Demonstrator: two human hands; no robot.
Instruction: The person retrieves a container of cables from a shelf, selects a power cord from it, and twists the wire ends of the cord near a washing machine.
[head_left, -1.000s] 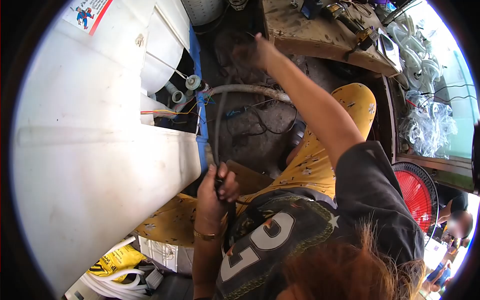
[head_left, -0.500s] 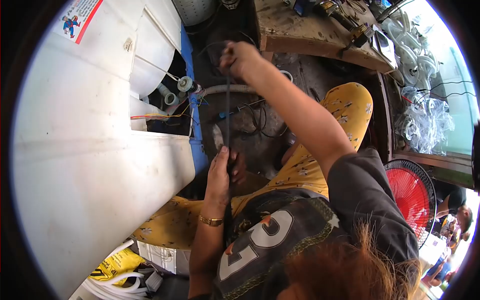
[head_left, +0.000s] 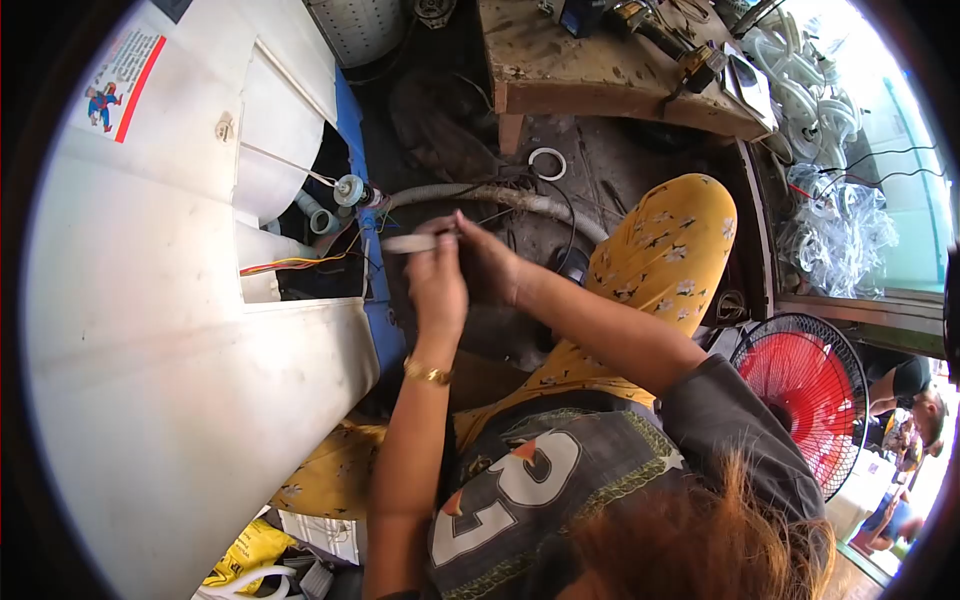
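Note:
My left hand (head_left: 438, 290), with a gold band at its wrist, is closed around a pale, flat, elongated piece (head_left: 410, 244) that sticks out to the left; blur hides its kind. My right hand (head_left: 488, 262) meets it from the right, fingers bent together at the left fingertips. What the right fingers pinch is hidden. Just left of both hands stands a white appliance body (head_left: 180, 340) on its side, with a blue base edge (head_left: 382, 325). Colored wires (head_left: 290, 265) and a small round valve-like part (head_left: 350, 190) show at its opening.
A grey corrugated hose (head_left: 520, 200) runs across the dark floor near a white ring (head_left: 547, 163). Tools lie on a wooden bench (head_left: 570, 85) at the top. A red fan (head_left: 800, 400) stands at the right, with people beyond it. Clear plastic bags (head_left: 845, 245) lie upper right.
My right hand has come down from high up to meet my left hand, which rose slightly. The dark strip stretched between them no longer shows. The view has shifted a little.

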